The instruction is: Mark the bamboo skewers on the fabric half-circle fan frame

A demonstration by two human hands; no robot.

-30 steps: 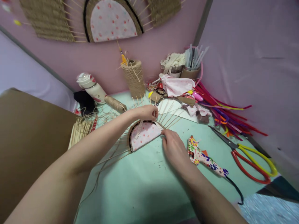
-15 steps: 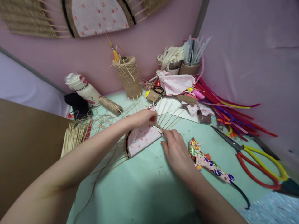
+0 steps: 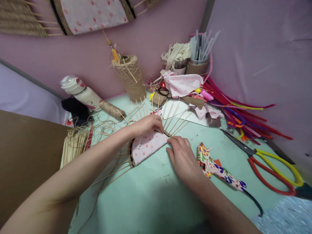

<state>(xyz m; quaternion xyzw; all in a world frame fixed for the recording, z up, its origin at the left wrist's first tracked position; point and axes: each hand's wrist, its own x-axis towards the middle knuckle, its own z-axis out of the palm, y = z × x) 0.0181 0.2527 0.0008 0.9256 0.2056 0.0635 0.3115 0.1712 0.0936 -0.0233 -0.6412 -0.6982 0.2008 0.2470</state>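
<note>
A half-round piece of pink strawberry-print fabric [image 3: 149,148] lies on the table, with thin wooden sticks [image 3: 179,122] fanning out from its curved edge. White lace trim [image 3: 165,135] runs along the right part of that curve. Bent over the top of the curve, my left hand [image 3: 149,125] is closed, its fingertips pinching at the lace; the fingertips are partly hidden. My right hand [image 3: 181,151] rests at the right corner of the fabric piece, fingertips together on its edge and thumb lower down, holding it there. Dark braid and twine [image 3: 131,152] border the left side.
A floral-covered glue gun [image 3: 216,169] and large scissors [image 3: 255,152] lie to the right. Pipe cleaners [image 3: 239,113] spread behind. A twine cone [image 3: 131,78], a white bottle [image 3: 81,92] and a small twine roll [image 3: 112,110] stand or lie at the back; bundled sticks [image 3: 73,144] sit left.
The view has shifted slightly, with the back of the table a little higher in the picture. My left fingers have moved slightly along the curved edge; my right hand stays at the corner.
</note>
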